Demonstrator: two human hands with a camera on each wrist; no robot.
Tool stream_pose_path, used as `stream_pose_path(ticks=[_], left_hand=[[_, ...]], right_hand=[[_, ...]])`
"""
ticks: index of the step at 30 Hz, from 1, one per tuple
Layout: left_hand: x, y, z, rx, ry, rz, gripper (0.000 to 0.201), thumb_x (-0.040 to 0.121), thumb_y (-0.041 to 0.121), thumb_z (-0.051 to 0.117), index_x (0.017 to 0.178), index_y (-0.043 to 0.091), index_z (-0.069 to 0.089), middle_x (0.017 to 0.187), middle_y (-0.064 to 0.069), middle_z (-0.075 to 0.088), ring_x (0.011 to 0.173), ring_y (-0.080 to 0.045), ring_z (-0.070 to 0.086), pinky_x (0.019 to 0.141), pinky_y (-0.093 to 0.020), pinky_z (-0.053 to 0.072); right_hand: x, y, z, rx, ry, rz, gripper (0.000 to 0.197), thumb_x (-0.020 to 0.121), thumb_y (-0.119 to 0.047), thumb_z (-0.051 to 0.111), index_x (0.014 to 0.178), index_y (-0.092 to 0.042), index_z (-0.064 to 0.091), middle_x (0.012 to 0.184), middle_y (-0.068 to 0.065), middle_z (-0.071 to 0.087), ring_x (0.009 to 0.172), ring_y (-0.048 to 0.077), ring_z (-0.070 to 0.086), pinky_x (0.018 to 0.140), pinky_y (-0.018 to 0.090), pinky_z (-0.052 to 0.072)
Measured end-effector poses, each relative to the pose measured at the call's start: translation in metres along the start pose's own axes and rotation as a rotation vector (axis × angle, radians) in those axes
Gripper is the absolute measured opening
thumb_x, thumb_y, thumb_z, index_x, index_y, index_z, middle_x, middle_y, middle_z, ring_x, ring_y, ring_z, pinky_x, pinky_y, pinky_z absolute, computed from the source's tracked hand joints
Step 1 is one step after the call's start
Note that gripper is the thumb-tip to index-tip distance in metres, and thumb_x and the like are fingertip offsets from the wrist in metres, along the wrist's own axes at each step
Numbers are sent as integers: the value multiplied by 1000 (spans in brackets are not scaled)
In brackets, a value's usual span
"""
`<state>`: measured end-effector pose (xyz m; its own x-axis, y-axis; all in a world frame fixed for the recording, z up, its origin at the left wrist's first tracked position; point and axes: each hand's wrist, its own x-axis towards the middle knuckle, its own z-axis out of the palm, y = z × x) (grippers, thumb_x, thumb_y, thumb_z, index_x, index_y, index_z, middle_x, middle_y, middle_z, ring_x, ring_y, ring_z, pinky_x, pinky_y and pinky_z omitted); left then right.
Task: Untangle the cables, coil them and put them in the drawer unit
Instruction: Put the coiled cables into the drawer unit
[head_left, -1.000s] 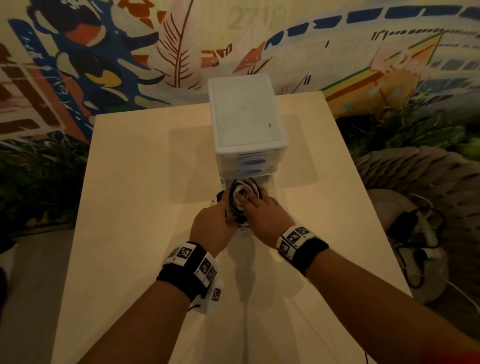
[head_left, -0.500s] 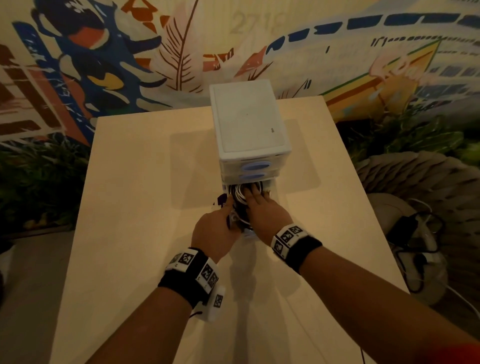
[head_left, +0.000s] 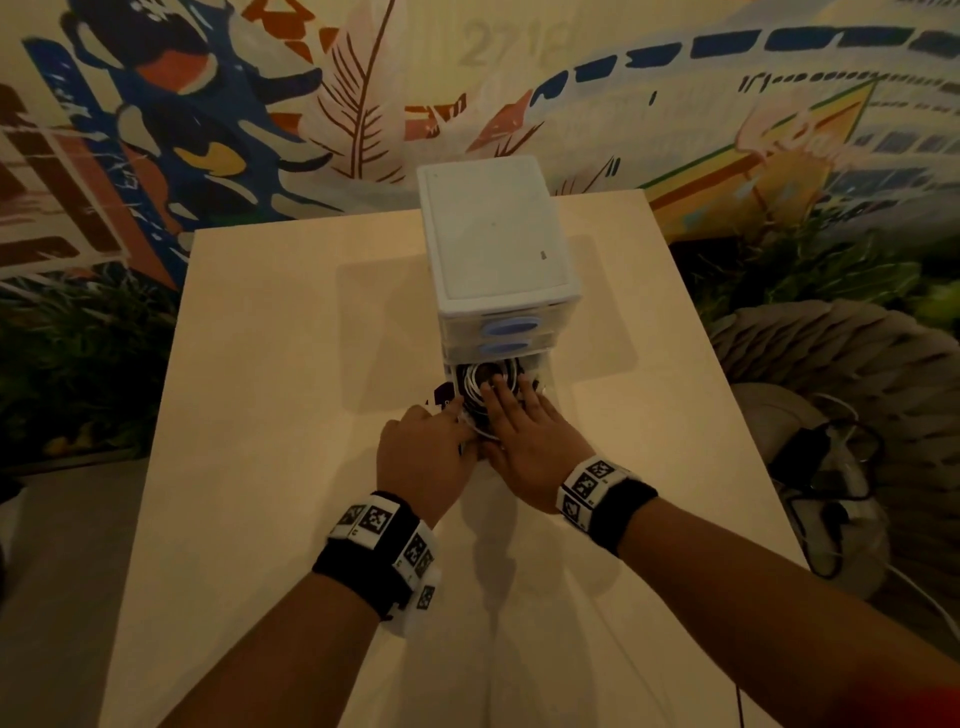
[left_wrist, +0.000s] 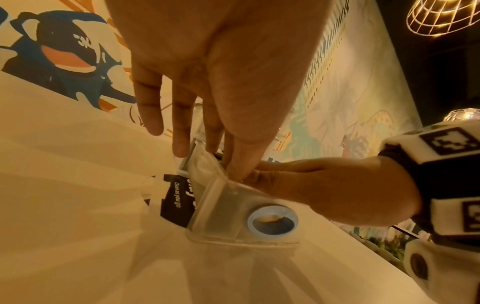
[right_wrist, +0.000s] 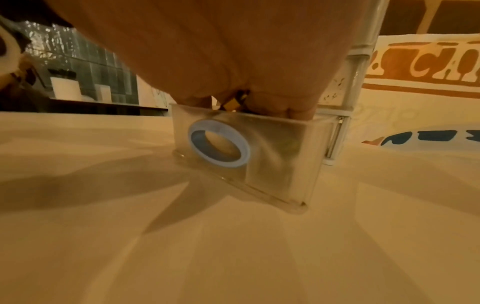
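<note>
The white drawer unit (head_left: 493, 234) stands mid-table with its clear bottom drawer (left_wrist: 233, 218) pulled out toward me. Coiled black and white cables (head_left: 480, 376) lie inside that drawer. My right hand (head_left: 519, 421) lies flat on the coil, fingers straight and pointing into the unit. My left hand (head_left: 423, 449) is at the drawer's front-left corner, its thumb on the rim and its fingers (left_wrist: 179, 142) straight along the left wall. In the right wrist view my palm covers the drawer, and only the drawer front (right_wrist: 275, 156) and its blue ring handle (right_wrist: 219, 144) show.
The two upper drawers (head_left: 506, 327) are closed. A black printed label (left_wrist: 176, 201) lies on the table (head_left: 291, 364) against the drawer's left side. Off the table's right edge, a grey ribbed seat (head_left: 831, 364) and loose black and white cables (head_left: 826, 467) sit on the floor.
My right hand has flattened and slid further over the coil, which now sits lower in the drawer. The left hand stayed at the drawer's left corner.
</note>
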<state>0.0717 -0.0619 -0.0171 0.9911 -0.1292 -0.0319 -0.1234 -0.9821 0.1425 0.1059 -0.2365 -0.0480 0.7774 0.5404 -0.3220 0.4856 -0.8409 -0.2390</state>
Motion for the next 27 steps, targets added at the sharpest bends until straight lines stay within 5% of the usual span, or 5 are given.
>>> stream_pose_path(ticks=[7, 10, 12, 16, 27], left_hand=[[-5, -1, -10, -117, 46, 14, 8, 87, 38, 70, 80, 35, 73, 87, 13, 70, 83, -26, 60, 67, -37, 44], [-4, -3, -12, -158, 74, 91, 6, 83, 34, 77, 86, 40, 76, 73, 16, 67, 76, -26, 58, 64, -37, 43], [-1, -1, -8, -132, 60, 168, 14, 87, 38, 68, 96, 42, 78, 72, 14, 69, 74, -25, 56, 64, -34, 40], [5, 9, -2, 43, -49, 209, 39, 95, 46, 37, 106, 42, 75, 84, 8, 70, 84, -26, 56, 68, -34, 28], [11, 27, -4, 128, -286, 38, 38, 101, 45, 37, 110, 35, 73, 104, 5, 66, 105, -28, 51, 86, -42, 38]], right_hand=[[-2, 8, -16, 132, 85, -10, 74, 106, -53, 26, 162, -19, -8, 170, 7, -6, 157, 27, -3, 128, 41, 5], [-14, 19, -27, 221, 298, 21, 71, 97, -44, 50, 159, -15, 29, 162, 13, 33, 147, 31, 34, 120, 44, 32], [-26, 24, -29, 171, 445, 65, 47, 88, -42, 66, 130, -22, 63, 127, 7, 61, 114, 31, 58, 92, 39, 49], [-39, 23, -27, -11, 340, 39, 19, 93, -43, 60, 97, -31, 74, 90, -4, 69, 86, 28, 59, 69, 33, 35], [-22, 30, -35, -164, 220, 65, 31, 103, -42, 47, 103, -22, 70, 98, 4, 72, 95, 32, 61, 71, 33, 28]])
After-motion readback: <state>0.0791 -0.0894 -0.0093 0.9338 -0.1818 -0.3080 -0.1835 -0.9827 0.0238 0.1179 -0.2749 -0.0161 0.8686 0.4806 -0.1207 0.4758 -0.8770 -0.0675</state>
